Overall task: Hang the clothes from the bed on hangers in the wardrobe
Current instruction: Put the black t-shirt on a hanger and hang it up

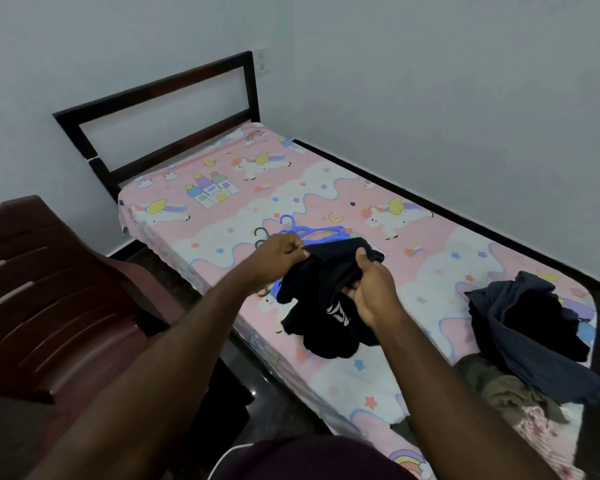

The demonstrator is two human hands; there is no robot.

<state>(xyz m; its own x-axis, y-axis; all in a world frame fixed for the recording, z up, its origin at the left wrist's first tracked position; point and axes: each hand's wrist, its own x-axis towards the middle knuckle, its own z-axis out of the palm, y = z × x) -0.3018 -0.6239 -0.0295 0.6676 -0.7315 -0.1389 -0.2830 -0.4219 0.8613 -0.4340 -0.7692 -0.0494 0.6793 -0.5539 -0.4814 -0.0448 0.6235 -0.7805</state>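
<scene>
Left hand (280, 251) pinches edge of black garment (326, 299); right hand (368, 285) grips bunched cloth opposite, likely spreading it to find neck opening. Garment held just above bed (326, 375), over blue hangers (312, 233). More clothes (523, 323) heaped near foot. Wardrobe unseen.

Bed (326, 382)'s in front of me, chair (49, 289) to its left. Hangers (314, 233) lie mid-bed behind the garment (323, 289) I'm holding, clothes pile (527, 327) on the right end.
</scene>
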